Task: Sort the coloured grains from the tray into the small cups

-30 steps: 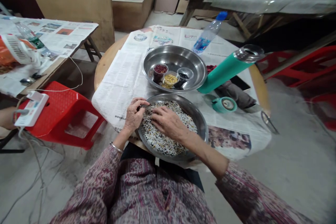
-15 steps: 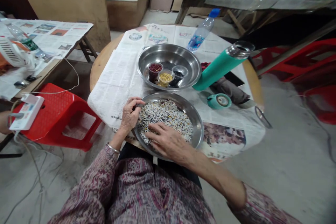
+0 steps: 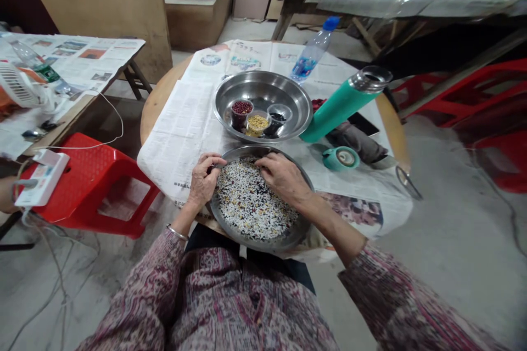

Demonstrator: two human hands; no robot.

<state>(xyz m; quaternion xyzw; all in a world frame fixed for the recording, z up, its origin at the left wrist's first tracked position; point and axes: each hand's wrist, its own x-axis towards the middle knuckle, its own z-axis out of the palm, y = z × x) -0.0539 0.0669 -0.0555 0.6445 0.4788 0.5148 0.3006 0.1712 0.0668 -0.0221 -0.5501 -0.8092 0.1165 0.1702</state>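
Note:
A round metal pan (image 3: 302, 236) at the table's near edge holds a layer of mixed grains (image 3: 257, 205), mostly white with black, yellow and dark red bits. My left hand (image 3: 202, 178) is closed on the pan's left rim, its thumb and fingers curled there. At the far right part of the grains, my right hand (image 3: 284, 176) reaches in with bent fingers drawn together at the tips. What those fingertips hold, if anything, is hidden. Behind the pan stands a metal basin (image 3: 302, 93) with clear cups of red beans (image 3: 242, 108), yellow grains (image 3: 257, 122) and black beans (image 3: 278, 119).
A green thermos (image 3: 341, 107) stands right of the basin, its lid (image 3: 341, 159) nearby. Behind is a water bottle (image 3: 310, 55). A dark cloth (image 3: 360, 142), a phone (image 3: 364, 124) and glasses (image 3: 407, 182) lie rightward on newspaper. A red stool (image 3: 94, 186) with a power strip (image 3: 43, 178) is left.
My right hand has moved from the near part of the grains to the far right part, and its fingers have drawn together. My left hand stays at the rim.

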